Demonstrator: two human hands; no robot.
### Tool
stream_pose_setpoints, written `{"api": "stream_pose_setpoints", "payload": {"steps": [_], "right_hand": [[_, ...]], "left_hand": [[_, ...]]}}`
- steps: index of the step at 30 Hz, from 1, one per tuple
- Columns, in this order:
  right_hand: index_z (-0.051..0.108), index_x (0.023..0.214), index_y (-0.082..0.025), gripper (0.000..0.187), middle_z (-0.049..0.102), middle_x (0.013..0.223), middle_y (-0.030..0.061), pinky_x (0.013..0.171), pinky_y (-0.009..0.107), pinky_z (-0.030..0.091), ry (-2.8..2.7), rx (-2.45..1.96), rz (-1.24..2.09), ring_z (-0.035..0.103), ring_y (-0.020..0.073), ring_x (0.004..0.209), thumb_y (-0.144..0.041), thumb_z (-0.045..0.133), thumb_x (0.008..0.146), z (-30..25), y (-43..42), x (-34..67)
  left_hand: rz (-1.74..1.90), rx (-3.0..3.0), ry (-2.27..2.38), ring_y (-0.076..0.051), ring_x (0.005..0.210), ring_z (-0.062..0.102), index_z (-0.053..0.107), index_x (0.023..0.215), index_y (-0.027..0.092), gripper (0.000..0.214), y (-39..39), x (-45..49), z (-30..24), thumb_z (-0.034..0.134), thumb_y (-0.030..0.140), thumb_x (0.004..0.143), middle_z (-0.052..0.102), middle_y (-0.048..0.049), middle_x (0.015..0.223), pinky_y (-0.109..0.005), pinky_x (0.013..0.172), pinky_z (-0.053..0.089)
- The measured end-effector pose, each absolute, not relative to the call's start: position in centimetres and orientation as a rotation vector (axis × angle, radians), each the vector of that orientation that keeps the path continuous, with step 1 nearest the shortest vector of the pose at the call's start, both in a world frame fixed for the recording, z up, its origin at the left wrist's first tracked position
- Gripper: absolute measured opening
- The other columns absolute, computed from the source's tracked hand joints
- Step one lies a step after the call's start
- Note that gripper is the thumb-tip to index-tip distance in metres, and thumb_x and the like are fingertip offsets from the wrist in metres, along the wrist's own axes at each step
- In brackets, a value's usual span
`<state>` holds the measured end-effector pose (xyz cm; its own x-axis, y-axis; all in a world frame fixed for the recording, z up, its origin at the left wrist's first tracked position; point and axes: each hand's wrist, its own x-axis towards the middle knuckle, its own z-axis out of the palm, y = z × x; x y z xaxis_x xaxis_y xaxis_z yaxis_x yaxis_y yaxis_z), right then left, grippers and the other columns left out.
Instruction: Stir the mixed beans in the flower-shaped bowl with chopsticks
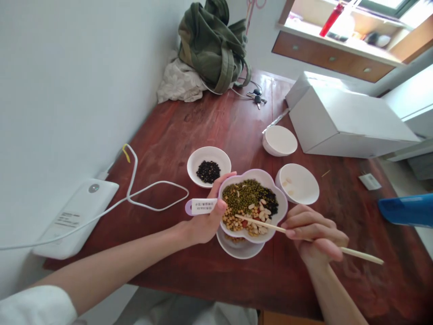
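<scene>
left hand grips the scalloped bowl, right hand curled, pinching a slanted chopstick over it.

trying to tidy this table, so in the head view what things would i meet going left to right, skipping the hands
white device → bowl of black beans → flower-shaped bowl → white bowl with a few pale pieces → small white block → blue object
</scene>
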<state>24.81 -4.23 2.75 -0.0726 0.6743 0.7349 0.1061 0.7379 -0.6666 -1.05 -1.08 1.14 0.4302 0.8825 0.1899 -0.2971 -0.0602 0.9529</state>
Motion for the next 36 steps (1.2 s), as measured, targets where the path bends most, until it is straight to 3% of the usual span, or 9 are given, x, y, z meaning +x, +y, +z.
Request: {"api": "stream_pose_setpoints", "payload": {"steps": [9,16,22,29,36], "right_hand": [[0.078,0.073,-0.017,0.061,0.077,0.069,0.005,0.06,0.039,0.047,-1.608,-0.691,0.538,0.065,0.0183,0.057,-0.054,0.05,0.113,2.2,-4.2,24.4],[0.078,0.073,-0.017,0.063,0.076,0.068,0.005,0.058,0.038,0.05,-1.542,-0.678,0.636,0.067,0.0181,0.055,-0.054,0.047,0.114,1.6,-4.1,24.4],[0.079,0.074,-0.017,0.063,0.076,0.068,0.0058,0.053,0.034,0.049,-1.515,-0.69,0.649,0.067,0.0175,0.054,-0.053,0.048,0.114,1.7,-4.3,24.3],[0.083,0.076,-0.019,0.062,0.075,0.067,0.0059,0.056,0.036,0.057,-1.452,-0.741,0.745,0.07,0.0196,0.058,-0.055,0.049,0.112,1.3,-4.8,24.3],[0.085,0.077,-0.018,0.053,0.077,0.069,0.0061,0.054,0.034,0.057,-1.494,-0.746,0.771,0.07,0.0186,0.056,-0.053,0.059,0.109,1.9,-4.4,24.5]], "left_hand": [[1.019,1.2,0.579,-0.038,0.143,0.059,0.033,0.172,0.022,0.088,-1.1,-1.1,1.4,0.047,0.077,0.104,0.06,-0.0218,0.155,-0.06,0.124,0.047],[1.022,1.153,0.544,-0.036,0.147,0.059,0.028,0.169,0.022,0.082,-1.2,-1.0,1.6,0.048,0.071,0.106,0.049,-0.0255,0.165,-0.053,0.124,0.05],[1.024,1.16,0.56,-0.038,0.146,0.058,0.029,0.166,0.021,0.083,-1.2,-1.0,1.4,0.046,0.075,0.105,0.05,-0.0262,0.163,-0.055,0.125,0.048],[1.018,1.164,0.532,-0.037,0.145,0.06,0.026,0.168,0.023,0.08,-1.1,-1.1,1.6,0.047,0.07,0.107,0.05,-0.0255,0.164,-0.055,0.123,0.051],[1.02,1.133,0.533,-0.037,0.145,0.06,0.026,0.169,0.025,0.079,-1.1,-1.1,1.8,0.049,0.068,0.108,0.051,-0.0246,0.163,-0.055,0.123,0.051]]}}
